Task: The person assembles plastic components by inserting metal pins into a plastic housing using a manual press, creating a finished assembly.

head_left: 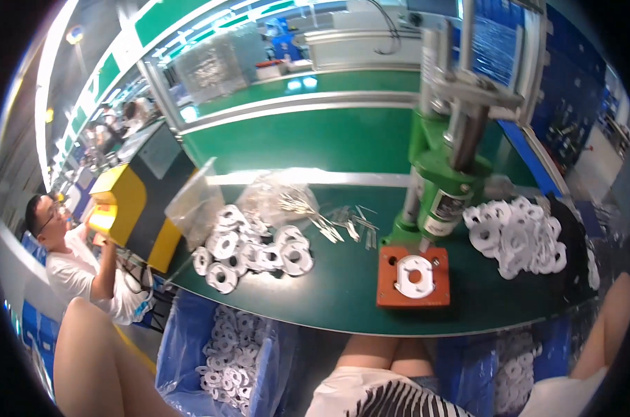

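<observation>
Neither of my hands shows. My bent left arm rises at the lower left beside a blue bin, and its hand is out of the picture. My right arm shows at the right edge by the table's end, with its hand out of view too. In front of me, a white ring-shaped plastic part lies flat on an orange fixture block. A green hand press stands right behind and above the block. Small metal pins lie scattered left of the press.
White ring parts lie piled left and right on the green table. A clear plastic bag sits behind the left pile. Lined blue bins below hold more rings. A seated co-worker is at the left.
</observation>
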A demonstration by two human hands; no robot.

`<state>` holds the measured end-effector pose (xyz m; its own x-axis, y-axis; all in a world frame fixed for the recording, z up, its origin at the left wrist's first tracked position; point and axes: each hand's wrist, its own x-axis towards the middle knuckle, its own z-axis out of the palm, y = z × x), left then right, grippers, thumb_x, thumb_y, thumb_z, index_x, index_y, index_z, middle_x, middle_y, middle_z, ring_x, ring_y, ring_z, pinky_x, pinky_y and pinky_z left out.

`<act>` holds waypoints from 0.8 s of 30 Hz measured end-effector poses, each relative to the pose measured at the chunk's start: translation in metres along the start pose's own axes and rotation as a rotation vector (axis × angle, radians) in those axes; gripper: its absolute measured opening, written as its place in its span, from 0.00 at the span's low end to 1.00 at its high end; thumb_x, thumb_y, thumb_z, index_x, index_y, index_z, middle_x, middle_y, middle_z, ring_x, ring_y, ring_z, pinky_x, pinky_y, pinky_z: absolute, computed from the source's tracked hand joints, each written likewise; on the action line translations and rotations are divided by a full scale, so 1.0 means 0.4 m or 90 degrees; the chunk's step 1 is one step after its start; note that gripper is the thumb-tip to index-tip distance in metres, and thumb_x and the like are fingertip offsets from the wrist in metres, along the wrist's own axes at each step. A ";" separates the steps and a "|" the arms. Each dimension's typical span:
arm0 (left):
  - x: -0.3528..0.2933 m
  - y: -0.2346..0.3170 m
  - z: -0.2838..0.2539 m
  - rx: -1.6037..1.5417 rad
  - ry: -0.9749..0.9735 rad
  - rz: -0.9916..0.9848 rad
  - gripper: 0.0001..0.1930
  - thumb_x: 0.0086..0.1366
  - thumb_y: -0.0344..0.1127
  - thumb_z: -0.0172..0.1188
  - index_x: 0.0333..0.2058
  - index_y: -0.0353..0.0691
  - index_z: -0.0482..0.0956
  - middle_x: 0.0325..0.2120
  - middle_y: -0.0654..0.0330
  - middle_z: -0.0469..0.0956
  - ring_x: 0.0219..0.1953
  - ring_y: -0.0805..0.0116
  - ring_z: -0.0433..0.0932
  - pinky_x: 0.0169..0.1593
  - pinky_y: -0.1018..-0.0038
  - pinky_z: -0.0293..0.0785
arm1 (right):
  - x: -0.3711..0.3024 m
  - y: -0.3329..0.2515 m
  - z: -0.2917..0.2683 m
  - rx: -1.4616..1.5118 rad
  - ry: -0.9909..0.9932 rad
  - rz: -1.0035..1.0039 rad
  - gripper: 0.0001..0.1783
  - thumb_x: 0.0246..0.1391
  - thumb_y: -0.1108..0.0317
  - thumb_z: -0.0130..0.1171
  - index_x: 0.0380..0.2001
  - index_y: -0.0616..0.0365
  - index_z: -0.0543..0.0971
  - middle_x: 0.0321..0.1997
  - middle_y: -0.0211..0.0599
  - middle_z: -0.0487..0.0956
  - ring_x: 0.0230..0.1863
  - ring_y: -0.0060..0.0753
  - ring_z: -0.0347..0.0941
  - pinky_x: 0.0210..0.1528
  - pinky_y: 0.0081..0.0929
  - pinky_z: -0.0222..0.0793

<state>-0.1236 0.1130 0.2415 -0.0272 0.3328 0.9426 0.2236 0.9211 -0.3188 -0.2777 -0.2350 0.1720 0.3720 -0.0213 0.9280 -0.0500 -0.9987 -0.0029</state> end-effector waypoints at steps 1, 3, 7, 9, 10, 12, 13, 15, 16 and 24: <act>-0.030 -0.013 -0.001 -0.021 0.029 0.001 0.20 0.59 0.37 0.54 0.47 0.36 0.63 0.48 0.55 0.64 0.54 0.62 0.61 0.58 0.65 0.59 | -0.047 -0.014 -0.032 -0.020 -0.001 0.014 0.20 0.52 0.63 0.48 0.47 0.61 0.63 0.40 0.48 0.73 0.40 0.40 0.71 0.42 0.38 0.69; -0.088 -0.047 0.005 -0.058 0.073 0.023 0.19 0.60 0.38 0.54 0.46 0.36 0.64 0.47 0.56 0.65 0.54 0.63 0.62 0.58 0.65 0.59 | -0.107 -0.038 -0.107 -0.062 0.006 0.018 0.22 0.52 0.63 0.48 0.49 0.61 0.62 0.41 0.49 0.73 0.40 0.41 0.71 0.42 0.38 0.69; -0.175 -0.114 0.012 -0.124 0.153 0.044 0.17 0.61 0.38 0.54 0.45 0.36 0.67 0.46 0.57 0.68 0.52 0.64 0.64 0.59 0.65 0.58 | -0.223 -0.111 -0.230 -0.130 0.029 0.038 0.24 0.52 0.64 0.48 0.51 0.61 0.60 0.42 0.51 0.72 0.41 0.42 0.71 0.43 0.39 0.69; -0.247 -0.093 0.032 -0.136 0.212 0.028 0.16 0.61 0.39 0.54 0.44 0.36 0.68 0.45 0.57 0.69 0.52 0.64 0.65 0.59 0.64 0.58 | -0.301 -0.188 -0.272 -0.142 0.020 0.071 0.26 0.52 0.64 0.48 0.52 0.61 0.59 0.43 0.52 0.72 0.41 0.43 0.71 0.43 0.39 0.69; -0.269 -0.082 0.046 -0.132 0.237 0.012 0.15 0.62 0.39 0.54 0.44 0.36 0.69 0.45 0.58 0.70 0.52 0.64 0.66 0.59 0.64 0.58 | -0.341 -0.222 -0.295 -0.136 0.018 0.091 0.26 0.52 0.64 0.48 0.53 0.62 0.58 0.43 0.53 0.71 0.42 0.43 0.71 0.44 0.39 0.69; -0.340 -0.076 0.072 -0.146 0.274 0.010 0.15 0.62 0.40 0.53 0.43 0.36 0.70 0.44 0.58 0.71 0.51 0.65 0.67 0.59 0.64 0.58 | -0.421 -0.273 -0.325 -0.152 0.029 0.106 0.28 0.52 0.64 0.49 0.54 0.62 0.57 0.44 0.54 0.71 0.42 0.43 0.71 0.44 0.39 0.69; -0.430 -0.112 0.109 0.293 0.225 -0.296 0.11 0.61 0.34 0.53 0.40 0.36 0.71 0.43 0.59 0.72 0.48 0.66 0.69 0.53 0.67 0.63 | -0.451 -0.296 -0.330 -0.156 0.036 0.112 0.28 0.52 0.64 0.49 0.55 0.62 0.57 0.44 0.54 0.71 0.42 0.44 0.71 0.44 0.39 0.69; -0.563 -0.197 0.119 0.588 -0.014 -0.672 0.19 0.50 0.20 0.53 0.43 0.36 0.73 0.39 0.52 0.75 0.43 0.57 0.74 0.49 0.70 0.68 | -0.437 -0.338 -0.343 -0.134 0.090 0.075 0.30 0.51 0.65 0.49 0.56 0.62 0.56 0.45 0.55 0.70 0.42 0.44 0.71 0.45 0.40 0.69; -0.593 -0.224 0.117 0.632 -0.122 -0.704 0.14 0.52 0.25 0.55 0.39 0.36 0.75 0.44 0.53 0.74 0.48 0.54 0.71 0.50 0.67 0.67 | -0.504 -0.331 -0.290 -0.137 -0.018 0.204 0.33 0.50 0.63 0.50 0.58 0.61 0.54 0.48 0.56 0.69 0.48 0.49 0.68 0.49 0.42 0.67; -0.627 -0.323 0.137 0.523 -0.484 -0.930 0.33 0.46 0.52 0.63 0.46 0.33 0.68 0.43 0.48 0.71 0.54 0.52 0.64 0.58 0.43 0.49 | -0.663 -0.298 -0.224 -0.013 0.031 0.454 0.34 0.53 0.70 0.47 0.60 0.69 0.46 0.63 0.56 0.53 0.56 0.50 0.61 0.58 0.41 0.54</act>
<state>-0.1991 -0.0784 0.0409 -0.1738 -0.9348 0.3098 -0.8496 0.3014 0.4329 -0.4536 -0.1061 -0.0404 0.2011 -0.6659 0.7185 -0.2831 -0.7417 -0.6081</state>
